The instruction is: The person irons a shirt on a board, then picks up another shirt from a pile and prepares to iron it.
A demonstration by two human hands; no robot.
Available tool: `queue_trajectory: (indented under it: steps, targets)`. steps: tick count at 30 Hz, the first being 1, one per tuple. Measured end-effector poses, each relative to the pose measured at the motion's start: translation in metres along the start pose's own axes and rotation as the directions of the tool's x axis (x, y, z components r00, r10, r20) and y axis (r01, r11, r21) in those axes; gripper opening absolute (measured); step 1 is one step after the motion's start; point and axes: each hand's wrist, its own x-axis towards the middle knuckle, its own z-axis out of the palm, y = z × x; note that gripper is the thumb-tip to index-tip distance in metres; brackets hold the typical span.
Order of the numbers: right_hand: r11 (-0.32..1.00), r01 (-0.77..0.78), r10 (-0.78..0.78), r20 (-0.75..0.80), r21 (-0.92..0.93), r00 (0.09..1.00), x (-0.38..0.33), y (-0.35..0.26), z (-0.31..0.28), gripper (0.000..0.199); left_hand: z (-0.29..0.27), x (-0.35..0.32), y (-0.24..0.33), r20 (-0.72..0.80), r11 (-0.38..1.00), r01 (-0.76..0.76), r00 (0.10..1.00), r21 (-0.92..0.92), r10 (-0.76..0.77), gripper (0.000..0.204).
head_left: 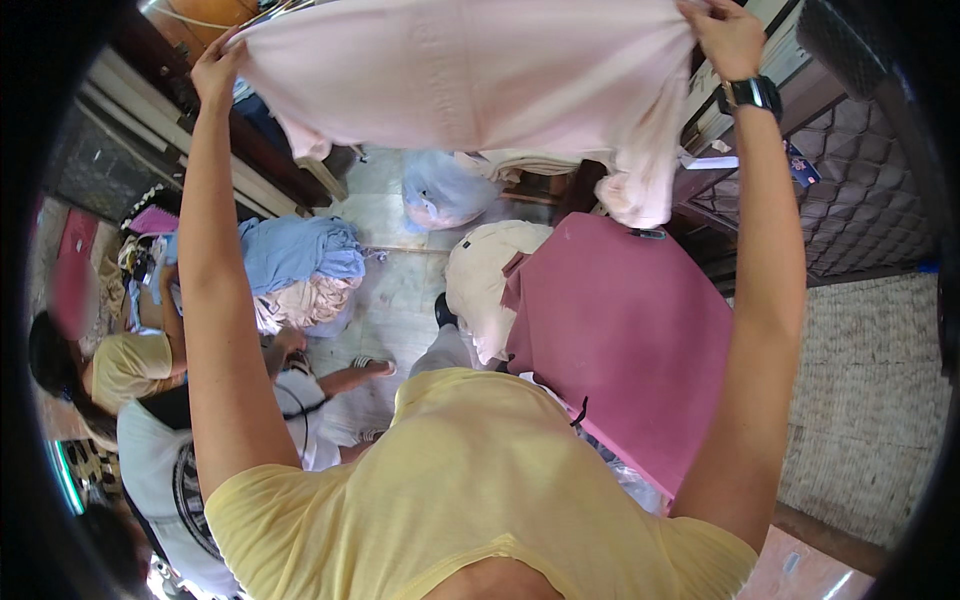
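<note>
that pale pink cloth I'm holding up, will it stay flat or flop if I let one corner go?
Probably flop: the pale pink cloth sags between left hand and right hand, its lower corner hanging in folds. It looks thin and likely light.

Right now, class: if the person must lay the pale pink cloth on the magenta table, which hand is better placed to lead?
Probably the right hand: it grips the pale pink cloth above the magenta table. The left hand is over the floor.

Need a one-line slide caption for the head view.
Left hand and right hand hold a pale pink cloth garment spread above a magenta padded table.
</note>
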Motion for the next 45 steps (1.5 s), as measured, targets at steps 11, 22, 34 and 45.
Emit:
queue_trajectory:
  steps: [11, 22, 34, 45]
  targets:
    - [0.949, -0.189, 0.229, 0.141, -0.252, 0.963, 0.000, 0.064, 0.165, 0.032, 0.041, 0.000, -0.098, -0.025, 0.796, 0.038, 0.999, 0.605, -0.029, 0.030]
    - [0.948, -0.190, 0.245, 0.201, -0.257, 0.948, -0.056, 0.105, 0.245, 0.013, 0.062, -0.081, -0.259, 0.146, 0.892, 0.088, 0.975, 0.444, -0.169, 0.011]
    - [0.773, -0.099, 0.351, 0.292, -0.627, 0.890, 0.032, 0.338, 0.374, 0.014, 0.326, -0.041, -0.407, 0.502, 0.875, 0.479, 0.743, 0.062, -0.443, 0.011]
    - [0.301, 0.213, 0.608, 0.359, -0.930, 0.708, 0.057, 0.399, 0.375, 0.025, 0.389, -0.060, -0.372, 0.516, 0.952, 0.305, 0.820, -0.031, -0.246, 0.018]
